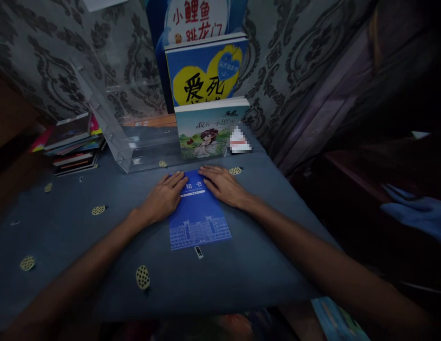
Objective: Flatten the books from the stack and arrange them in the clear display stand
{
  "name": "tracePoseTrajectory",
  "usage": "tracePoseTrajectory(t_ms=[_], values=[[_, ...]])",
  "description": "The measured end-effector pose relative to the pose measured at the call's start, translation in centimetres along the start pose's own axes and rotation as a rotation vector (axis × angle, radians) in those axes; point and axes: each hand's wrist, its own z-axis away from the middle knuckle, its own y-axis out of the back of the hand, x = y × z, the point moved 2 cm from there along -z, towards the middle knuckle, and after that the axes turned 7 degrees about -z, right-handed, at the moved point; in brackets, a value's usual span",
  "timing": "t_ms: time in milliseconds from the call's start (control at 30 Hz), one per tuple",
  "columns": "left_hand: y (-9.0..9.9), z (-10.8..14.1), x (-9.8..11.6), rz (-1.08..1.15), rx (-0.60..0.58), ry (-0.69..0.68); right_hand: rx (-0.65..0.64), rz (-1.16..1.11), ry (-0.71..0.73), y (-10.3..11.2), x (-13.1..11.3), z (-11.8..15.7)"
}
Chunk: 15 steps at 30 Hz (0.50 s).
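A blue booklet (199, 215) with white lettering and a pale building drawing lies flat on the dark blue cloth. My left hand (166, 194) rests on its upper left edge, fingers stretched out. On the upper right edge lies my right hand (223, 187), its fingers also extended and flat. Neither hand grips anything. Just beyond the booklet stands a green book (206, 132) with a cartoon figure on its cover. A blue and yellow book (206, 71) rises behind that one, and a taller blue book (201, 19) is at the back.
A clear plastic rack (110, 118) stands left of the upright books. Farther left is a stack of books (76, 142). A white, blurred-out item (239, 141) sits right of the green book. Patterned fabric (294, 52) hangs behind. The table's right edge drops off toward a dark area.
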Motion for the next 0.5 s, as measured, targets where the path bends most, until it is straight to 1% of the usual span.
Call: tracePoseTrajectory(t_ms=[133, 267, 500], values=[[-0.2, -1.2, 0.3, 0.054, -0.027, -0.076, 0.017, -0.087, -0.005, 0.2, 0.9, -0.1], [-0.2, -2.1, 1.0, 0.082, -0.047, -0.142, -0.011, -0.129, 0.008, 0.4, 1.5, -0.2], [-0.3, -2.7, 1.3, 0.114, -0.100, -0.293, -0.009, -0.185, 0.024, 0.4, 2.3, -0.2]])
